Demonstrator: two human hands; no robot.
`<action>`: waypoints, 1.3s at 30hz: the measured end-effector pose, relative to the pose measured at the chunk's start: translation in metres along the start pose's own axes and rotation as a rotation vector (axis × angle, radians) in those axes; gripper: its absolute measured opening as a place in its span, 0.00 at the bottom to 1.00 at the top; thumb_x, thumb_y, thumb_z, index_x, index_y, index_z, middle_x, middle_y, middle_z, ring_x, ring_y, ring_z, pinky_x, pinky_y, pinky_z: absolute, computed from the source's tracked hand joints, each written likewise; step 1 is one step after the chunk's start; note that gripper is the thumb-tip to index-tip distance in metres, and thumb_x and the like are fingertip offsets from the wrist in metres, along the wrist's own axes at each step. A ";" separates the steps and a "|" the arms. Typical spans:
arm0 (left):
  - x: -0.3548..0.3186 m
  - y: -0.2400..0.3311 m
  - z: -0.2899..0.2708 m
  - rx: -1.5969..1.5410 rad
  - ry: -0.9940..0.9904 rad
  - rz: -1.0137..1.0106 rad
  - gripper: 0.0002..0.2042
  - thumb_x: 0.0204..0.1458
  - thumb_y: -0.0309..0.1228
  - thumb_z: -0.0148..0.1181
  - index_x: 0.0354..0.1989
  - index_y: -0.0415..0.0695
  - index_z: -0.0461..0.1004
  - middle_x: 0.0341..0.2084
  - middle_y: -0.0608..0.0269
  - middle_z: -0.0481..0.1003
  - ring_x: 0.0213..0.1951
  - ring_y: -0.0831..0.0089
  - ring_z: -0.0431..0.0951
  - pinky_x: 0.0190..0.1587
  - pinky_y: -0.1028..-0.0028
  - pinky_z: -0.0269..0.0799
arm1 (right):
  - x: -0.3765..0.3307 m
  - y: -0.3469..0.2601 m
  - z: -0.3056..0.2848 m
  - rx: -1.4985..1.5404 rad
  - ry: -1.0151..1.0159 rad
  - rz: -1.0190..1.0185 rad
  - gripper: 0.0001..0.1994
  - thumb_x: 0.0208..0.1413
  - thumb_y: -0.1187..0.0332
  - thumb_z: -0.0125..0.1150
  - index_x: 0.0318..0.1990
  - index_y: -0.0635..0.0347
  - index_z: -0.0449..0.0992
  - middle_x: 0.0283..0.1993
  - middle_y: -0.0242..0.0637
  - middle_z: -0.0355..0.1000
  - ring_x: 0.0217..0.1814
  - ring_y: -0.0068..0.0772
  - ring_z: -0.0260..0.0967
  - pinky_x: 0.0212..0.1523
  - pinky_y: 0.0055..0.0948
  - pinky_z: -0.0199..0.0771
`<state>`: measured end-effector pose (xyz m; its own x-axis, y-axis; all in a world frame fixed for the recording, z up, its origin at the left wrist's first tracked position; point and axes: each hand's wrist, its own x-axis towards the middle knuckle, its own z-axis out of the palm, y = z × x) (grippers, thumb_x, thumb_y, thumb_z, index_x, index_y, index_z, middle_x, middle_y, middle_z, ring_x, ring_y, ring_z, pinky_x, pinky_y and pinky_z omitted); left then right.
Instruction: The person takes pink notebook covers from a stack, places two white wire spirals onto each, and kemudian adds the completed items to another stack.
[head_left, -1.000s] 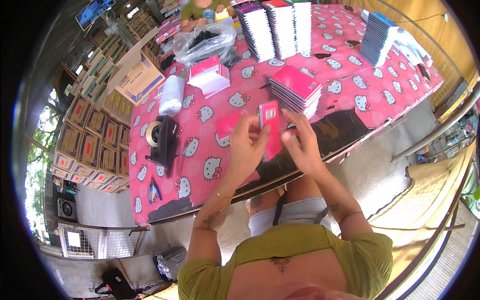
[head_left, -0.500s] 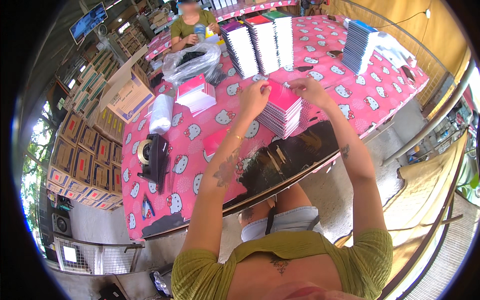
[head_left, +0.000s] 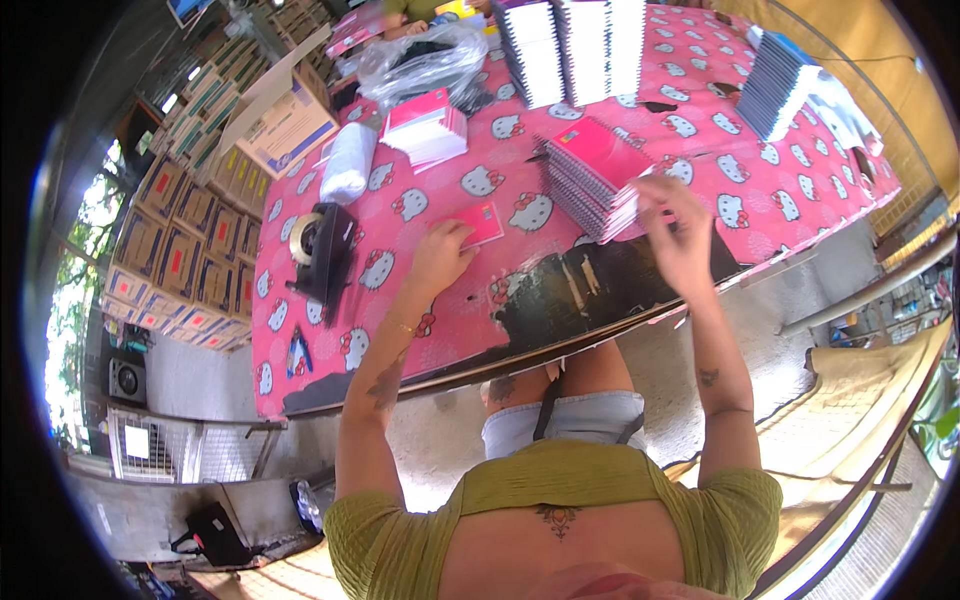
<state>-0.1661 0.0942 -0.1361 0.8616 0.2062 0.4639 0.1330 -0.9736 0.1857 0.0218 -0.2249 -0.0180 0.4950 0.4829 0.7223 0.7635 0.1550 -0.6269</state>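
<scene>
Left hand [head_left: 440,262]: on the pink booklet [head_left: 486,222], above frame centre; whether its grip is closed cannot be determined. Right hand [head_left: 682,235]: at the notebook stack [head_left: 595,165], right of centre; grip likewise unclear.

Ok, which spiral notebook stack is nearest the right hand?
The pink-covered spiral notebook stack, its near corner at the right hand; the tall spiral stacks and blue-topped stack stand farther back.

From the far end of the notebook pile [head_left: 603,152], the left hand [head_left: 442,257] has been moved to the pink booklet [head_left: 484,223] left of the pile; the right hand [head_left: 680,232] has been drawn back to the pile's near right corner.
</scene>
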 end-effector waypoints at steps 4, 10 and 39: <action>-0.009 -0.008 0.013 -0.065 -0.146 -0.108 0.18 0.53 0.40 0.65 0.49 0.44 0.78 0.52 0.49 0.75 0.55 0.51 0.74 0.55 0.59 0.72 | -0.024 0.007 0.060 0.201 -0.287 0.021 0.13 0.55 0.80 0.62 0.49 0.62 0.79 0.50 0.44 0.75 0.49 0.42 0.75 0.50 0.34 0.74; -0.020 -0.018 0.006 -0.002 -0.282 -0.151 0.39 0.54 0.60 0.57 0.66 0.43 0.62 0.71 0.41 0.51 0.73 0.47 0.48 0.71 0.44 0.43 | -0.059 0.031 0.101 0.173 -0.447 0.055 0.20 0.54 0.73 0.65 0.55 0.58 0.75 0.55 0.44 0.72 0.57 0.47 0.71 0.56 0.38 0.72; -0.086 0.072 -0.007 -0.638 0.468 -0.519 0.10 0.63 0.25 0.50 0.51 0.40 0.71 0.42 0.49 0.76 0.39 0.59 0.79 0.41 0.65 0.74 | -0.099 0.056 0.166 0.607 -0.241 0.524 0.17 0.54 0.81 0.65 0.51 0.63 0.72 0.45 0.38 0.75 0.48 0.24 0.72 0.49 0.23 0.72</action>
<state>-0.2339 0.0072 -0.1560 0.4673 0.7519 0.4650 0.0318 -0.5399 0.8411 -0.0536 -0.1210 -0.1730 0.5692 0.7817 0.2551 0.0697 0.2633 -0.9622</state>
